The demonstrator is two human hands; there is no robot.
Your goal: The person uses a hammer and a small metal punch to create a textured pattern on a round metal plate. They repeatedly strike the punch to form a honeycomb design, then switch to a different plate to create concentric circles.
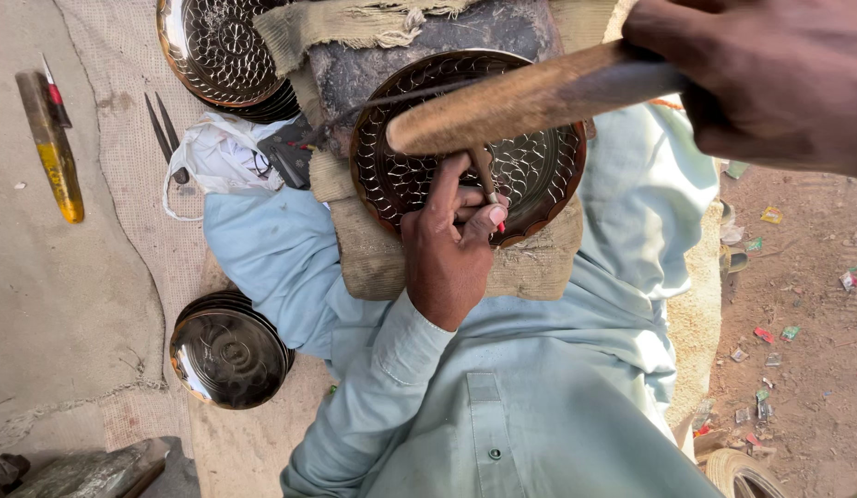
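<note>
A round metal plate (396, 175) with an engraved scale pattern lies on a burlap-wrapped pad (373, 263) over my lap. My left hand (444, 258) rests on the plate's near rim. Its fingers pinch a thin metal punch (485, 180) that stands upright on the plate. My right hand (769, 83) is raised at the top right, close to the camera, gripping a wooden mallet (520, 97). The mallet's head hangs just above the top of the punch. Whether mallet and punch touch I cannot tell.
A stack of engraved plates (216, 51) lies at the top left, and a stack of plain dark plates (227, 355) at the lower left on a woven mat. Pointed dividers (165, 138), a white bag (221, 157) and a yellow-tipped tool (50, 148) lie nearby. Littered dirt ground (797, 323) is at the right.
</note>
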